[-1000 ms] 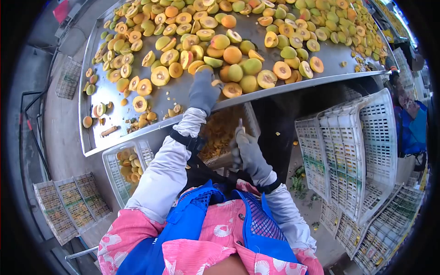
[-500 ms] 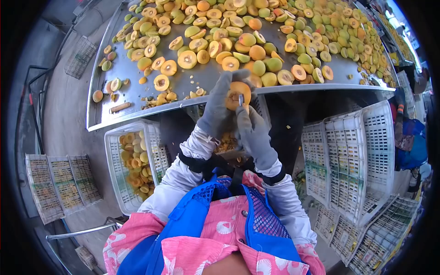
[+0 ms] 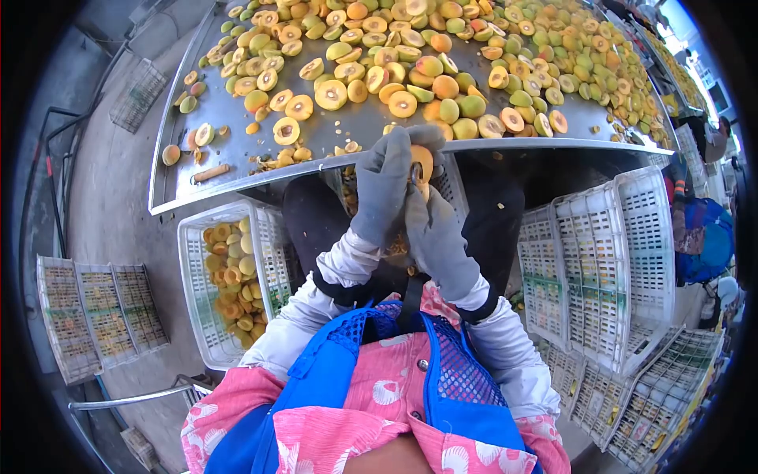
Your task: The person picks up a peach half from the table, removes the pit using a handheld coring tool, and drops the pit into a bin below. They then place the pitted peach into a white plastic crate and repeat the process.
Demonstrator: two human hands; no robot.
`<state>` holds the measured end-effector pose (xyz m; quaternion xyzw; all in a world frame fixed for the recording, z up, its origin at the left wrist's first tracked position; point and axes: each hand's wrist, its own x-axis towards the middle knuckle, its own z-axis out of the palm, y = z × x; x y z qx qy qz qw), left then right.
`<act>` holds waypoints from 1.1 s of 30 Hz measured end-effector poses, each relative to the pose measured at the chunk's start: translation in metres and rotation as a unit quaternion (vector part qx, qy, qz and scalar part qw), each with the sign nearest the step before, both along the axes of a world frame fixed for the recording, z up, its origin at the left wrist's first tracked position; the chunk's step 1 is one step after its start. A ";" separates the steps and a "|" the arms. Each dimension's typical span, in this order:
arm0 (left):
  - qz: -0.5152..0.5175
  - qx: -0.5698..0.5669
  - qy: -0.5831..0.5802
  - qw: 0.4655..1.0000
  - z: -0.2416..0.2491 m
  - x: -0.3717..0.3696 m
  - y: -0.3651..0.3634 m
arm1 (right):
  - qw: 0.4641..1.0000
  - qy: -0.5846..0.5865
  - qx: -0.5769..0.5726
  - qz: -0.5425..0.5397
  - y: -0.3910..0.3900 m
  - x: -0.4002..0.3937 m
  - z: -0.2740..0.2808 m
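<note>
My left hand [image 3: 380,189], in a grey glove, is closed around a halved yellow peach [image 3: 425,162] just in front of the table's near edge. The cut side is turned toward my right hand. My right hand [image 3: 440,241], also gloved in grey, grips a small pitting tool [image 3: 416,171] whose curved metal end is at the middle of the peach half. Its handle is mostly hidden in my fingers. Many halved peaches [image 3: 331,95], some with stones in them, lie on the metal table [image 3: 237,175] beyond my hands.
A white crate [image 3: 194,296] holding peach halves stands on the left below the table. Tall white crates [image 3: 584,261] stand at the right, with more crates [image 3: 103,312] at far left. A wooden stick-like piece [image 3: 210,174] lies on the table. A co-worker's blue clothing [image 3: 705,237] shows far right.
The peach half has turned in my left hand, so its cut face shows more edge-on. My right hand has tilted with the tool against the flesh. The view has shifted slightly.
</note>
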<state>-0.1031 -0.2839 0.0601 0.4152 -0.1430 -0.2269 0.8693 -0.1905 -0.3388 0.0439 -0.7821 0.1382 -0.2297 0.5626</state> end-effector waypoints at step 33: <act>-0.150 0.101 0.001 0.983 0.019 -0.010 0.001 | 0.747 0.229 0.593 0.195 -0.019 -0.032 0.040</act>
